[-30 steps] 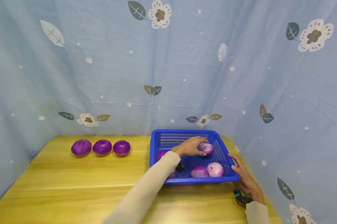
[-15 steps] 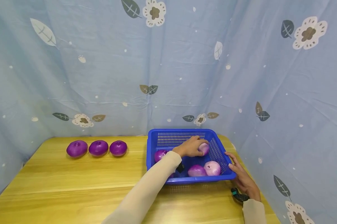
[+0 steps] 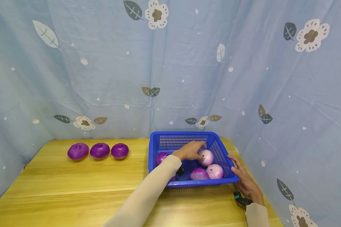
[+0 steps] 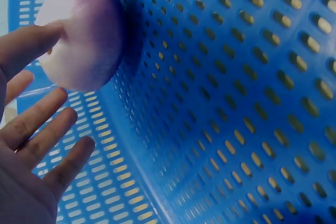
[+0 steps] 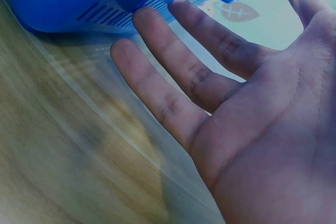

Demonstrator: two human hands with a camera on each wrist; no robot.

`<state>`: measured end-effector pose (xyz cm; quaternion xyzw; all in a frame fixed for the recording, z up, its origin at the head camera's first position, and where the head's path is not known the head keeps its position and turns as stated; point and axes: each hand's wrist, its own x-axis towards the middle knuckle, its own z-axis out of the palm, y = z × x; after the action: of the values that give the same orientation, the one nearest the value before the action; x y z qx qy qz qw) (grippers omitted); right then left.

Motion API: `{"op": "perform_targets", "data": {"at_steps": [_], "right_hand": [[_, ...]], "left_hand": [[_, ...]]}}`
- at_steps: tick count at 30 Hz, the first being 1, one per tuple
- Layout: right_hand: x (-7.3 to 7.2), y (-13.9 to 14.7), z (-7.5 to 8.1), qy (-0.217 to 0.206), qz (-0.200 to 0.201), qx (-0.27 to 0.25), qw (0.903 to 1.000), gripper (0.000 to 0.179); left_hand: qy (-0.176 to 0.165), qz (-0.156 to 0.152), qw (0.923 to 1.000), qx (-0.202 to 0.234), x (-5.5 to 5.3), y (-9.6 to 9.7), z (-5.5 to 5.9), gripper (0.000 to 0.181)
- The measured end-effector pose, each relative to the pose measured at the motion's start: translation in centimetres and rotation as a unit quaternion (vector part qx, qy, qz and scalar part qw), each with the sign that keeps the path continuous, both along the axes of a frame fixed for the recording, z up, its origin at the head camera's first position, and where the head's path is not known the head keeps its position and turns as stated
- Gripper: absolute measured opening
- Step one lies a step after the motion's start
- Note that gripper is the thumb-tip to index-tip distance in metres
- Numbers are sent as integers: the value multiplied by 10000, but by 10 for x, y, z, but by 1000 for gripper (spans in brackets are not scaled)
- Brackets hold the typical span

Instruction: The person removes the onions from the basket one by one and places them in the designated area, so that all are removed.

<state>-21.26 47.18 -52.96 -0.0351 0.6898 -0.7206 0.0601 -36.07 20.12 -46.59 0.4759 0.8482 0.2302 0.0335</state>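
A blue plastic basket with slotted walls stands on the wooden table, holding several purple onions. My left hand reaches inside, beside a pale purple onion. In the left wrist view its thumb lies against that onion, while the other fingers are spread and apart from it. Close by sit another pale onion and a darker purple onion. One more purple onion is partly covered by my left sleeve. My right hand touches the basket's right rim, its fingers extended along the outside.
Three dark purple onions, left, middle and right, form a row at the table's far left. A patterned blue curtain hangs behind the wooden table and along its right side.
The pale onion has come nearer to the front of the basket, beside the other two, and turned. My left fingers have loosened from it. My right hand stays at the rim.
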Motion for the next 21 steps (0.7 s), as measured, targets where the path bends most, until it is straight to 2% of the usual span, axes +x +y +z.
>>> {"op": "perform_targets", "data": {"at_steps": [4, 10, 12, 17, 21], "right_hand": [[1, -1, 2, -15, -37, -26, 10000, 57], [0, -3, 4, 17, -17, 13, 10000, 58], [0, -3, 5, 3, -36, 6, 10000, 58], [-1, -3, 4, -47, -55, 8, 10000, 60], [0, -1, 3, -56, -25, 71, 10000, 62]], "left_hand": [[92, -302, 9992, -231, 2, 2, -3, 63], [-91, -496, 9987, -2, 3, 3, -3, 56], [-71, -437, 9990, 57, 3, 3, -2, 59], [260, -154, 9995, -101, 3, 2, -2, 67], [293, 96, 9995, 58, 2, 0, -4, 55]]}}
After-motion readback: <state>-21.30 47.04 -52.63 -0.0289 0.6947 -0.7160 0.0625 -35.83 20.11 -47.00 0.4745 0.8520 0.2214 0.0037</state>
